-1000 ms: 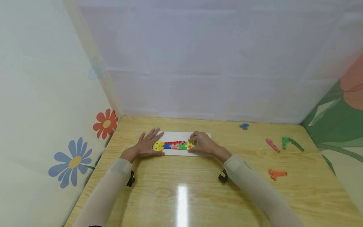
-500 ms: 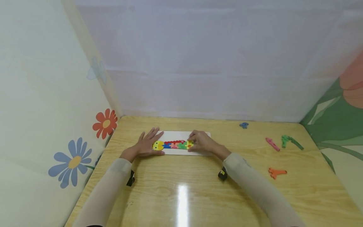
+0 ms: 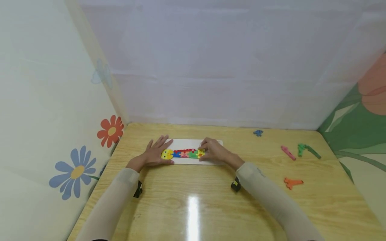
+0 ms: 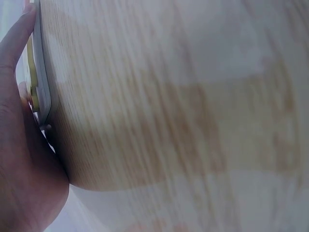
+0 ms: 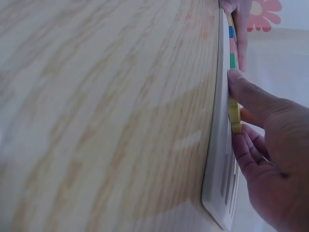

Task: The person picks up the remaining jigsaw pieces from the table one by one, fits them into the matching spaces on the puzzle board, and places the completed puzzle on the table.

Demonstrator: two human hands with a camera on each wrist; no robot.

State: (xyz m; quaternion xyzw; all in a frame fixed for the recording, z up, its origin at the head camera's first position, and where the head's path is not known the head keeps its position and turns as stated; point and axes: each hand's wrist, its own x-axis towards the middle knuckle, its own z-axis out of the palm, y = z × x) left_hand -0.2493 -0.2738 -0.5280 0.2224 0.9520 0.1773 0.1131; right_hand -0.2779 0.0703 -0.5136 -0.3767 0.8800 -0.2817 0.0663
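A white puzzle board (image 3: 185,143) lies flat on the wooden table, bearing a row of coloured pieces. At its left end is a yellow giraffe-head piece (image 3: 167,154). Blue, pink and green pieces (image 3: 193,154) follow, with a red mane along the top. My left hand (image 3: 153,156) rests over the board's left end, fingers spread and thumb along the near edge. In the head view, my right hand (image 3: 216,151) pinches a yellow puzzle piece (image 3: 201,154) at the row's right end. The right wrist view shows this yellow piece (image 5: 234,115) against the board, partly hidden by fingers.
Loose pieces lie to the right: a blue one (image 3: 258,133) near the back wall, a pink one (image 3: 288,152), a light green one (image 3: 301,149) touching a dark green strip (image 3: 313,152), and an orange one (image 3: 293,182) closer. Fabric walls (image 3: 193,67) border the table.
The head view has shifted slightly. Both hands keep their places on the board, and the right still pinches the yellow puzzle piece.
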